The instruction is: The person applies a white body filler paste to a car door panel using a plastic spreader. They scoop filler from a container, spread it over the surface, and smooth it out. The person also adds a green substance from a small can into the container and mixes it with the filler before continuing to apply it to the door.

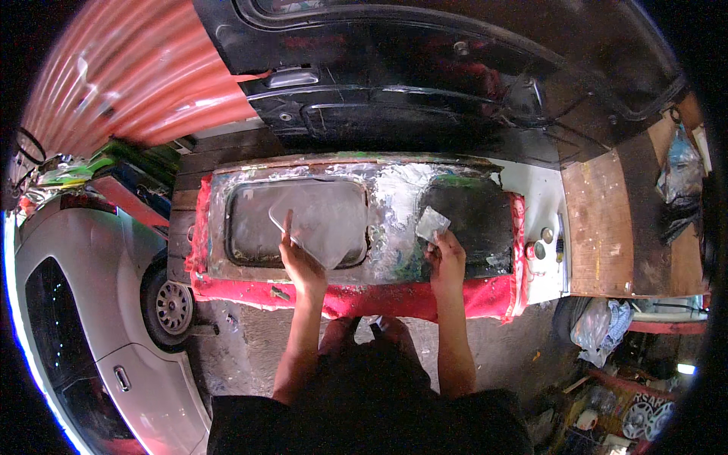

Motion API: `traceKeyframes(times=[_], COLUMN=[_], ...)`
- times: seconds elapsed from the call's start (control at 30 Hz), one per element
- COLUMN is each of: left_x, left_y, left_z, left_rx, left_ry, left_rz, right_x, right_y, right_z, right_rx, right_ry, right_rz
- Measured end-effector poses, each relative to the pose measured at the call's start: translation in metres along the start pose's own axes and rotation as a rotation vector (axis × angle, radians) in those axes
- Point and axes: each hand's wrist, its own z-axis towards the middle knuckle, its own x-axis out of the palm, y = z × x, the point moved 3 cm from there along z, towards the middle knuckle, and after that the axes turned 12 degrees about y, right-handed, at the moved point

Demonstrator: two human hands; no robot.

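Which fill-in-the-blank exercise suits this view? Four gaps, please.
Of the left hand and right hand, the small, greyish, flat piece is in the ____.
The larger, translucent, flat sheet is in the ____.
The battered, paint-blotched panel lies on cloth coloured ____.
The silver car stands to the person's ____.
Missing: right hand; left hand; red; left.
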Motion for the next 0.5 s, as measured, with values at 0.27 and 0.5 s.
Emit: traceKeyframes(times=[0.27,0.5], left_x=[-0.062,-0.101], left_y=[0.042,0.077], left_z=[0.001,0.021], left_rx=[-0.091,-0.096], left_ry=[-0.071,-0.121], left_rz=[0.024,-0.017], right_x=[-0.027,-0.016], right_y=[-0.069,-0.102], right_z=[0.032,0.135], right_rx=[0.051,-0.083], right_ry=[-0.103,0.018], right_rz=[-0.081,-0.428])
